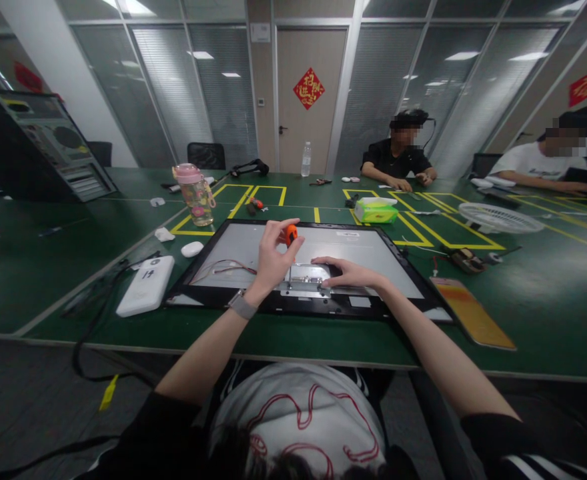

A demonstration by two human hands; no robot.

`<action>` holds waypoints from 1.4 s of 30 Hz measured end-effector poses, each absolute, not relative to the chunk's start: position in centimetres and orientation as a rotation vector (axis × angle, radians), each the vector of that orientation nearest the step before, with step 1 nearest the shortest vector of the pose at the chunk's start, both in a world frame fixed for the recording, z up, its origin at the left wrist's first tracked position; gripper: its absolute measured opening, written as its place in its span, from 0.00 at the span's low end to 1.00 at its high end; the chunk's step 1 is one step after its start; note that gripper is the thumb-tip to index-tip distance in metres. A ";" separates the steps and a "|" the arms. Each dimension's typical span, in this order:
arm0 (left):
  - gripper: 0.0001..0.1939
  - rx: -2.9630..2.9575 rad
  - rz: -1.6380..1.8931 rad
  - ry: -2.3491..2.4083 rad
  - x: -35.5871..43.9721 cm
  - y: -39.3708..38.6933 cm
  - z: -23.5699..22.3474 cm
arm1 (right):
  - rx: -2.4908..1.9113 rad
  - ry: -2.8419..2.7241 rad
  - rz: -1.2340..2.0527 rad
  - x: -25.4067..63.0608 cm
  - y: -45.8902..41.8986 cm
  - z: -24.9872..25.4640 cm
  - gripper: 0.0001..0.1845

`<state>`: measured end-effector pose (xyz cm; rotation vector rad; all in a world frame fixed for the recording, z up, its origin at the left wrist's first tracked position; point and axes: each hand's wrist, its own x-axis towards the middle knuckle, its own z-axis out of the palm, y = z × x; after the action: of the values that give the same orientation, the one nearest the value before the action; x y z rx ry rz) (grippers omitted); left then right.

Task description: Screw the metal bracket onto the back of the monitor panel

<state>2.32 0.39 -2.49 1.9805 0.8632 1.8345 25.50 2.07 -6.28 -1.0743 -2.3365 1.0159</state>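
My left hand [273, 257] is closed around an orange-handled screwdriver [291, 233], held upright with its shaft pointing down. The tip meets the lower part of a metal bracket [301, 272] on the back of a flat display panel [238, 247] with a black frame. Over the bracket's right side, my right hand [348, 273] rests with thumb and fingers apart, touching the metal. Thin wires [233, 265] lie on the panel left of the bracket. Any screw under the tip is too small to make out.
Left of the panel are a white power bank [146, 287], a white case [192, 249] and a pink-lidded bottle [193, 197]. A green tissue pack [376, 211] stands behind it. An orange-yellow phone-shaped slab [473, 313] lies right. Two people sit across the table.
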 end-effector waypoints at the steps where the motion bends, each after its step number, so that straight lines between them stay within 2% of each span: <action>1: 0.15 1.949 1.860 0.864 2.3 0.4 -2.5 | -1.076 -2.338 1.015 25.5 2.1 -6.3 0.36; 6: 0.13 1.734 1.964 0.842 2.3 0.7 -2.6 | -1.068 -2.344 1.005 25.7 2.3 -6.6 0.36; 26: 0.14 1.679 1.825 0.747 3.4 0.1 -3.0 | -1.066 -2.335 0.997 25.6 2.2 -6.5 0.37; 33: 0.15 1.698 1.723 0.725 3.9 0.0 -3.5 | -1.044 -2.349 0.981 25.3 2.0 -6.2 0.31; 42: 0.14 1.754 1.676 0.698 4.0 -0.5 -3.3 | -1.018 -2.335 0.975 25.4 2.3 -6.6 0.31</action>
<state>4.02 -0.53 -3.29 1.7543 0.6982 1.6760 25.44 2.28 -6.58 -1.0175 -2.3347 0.9755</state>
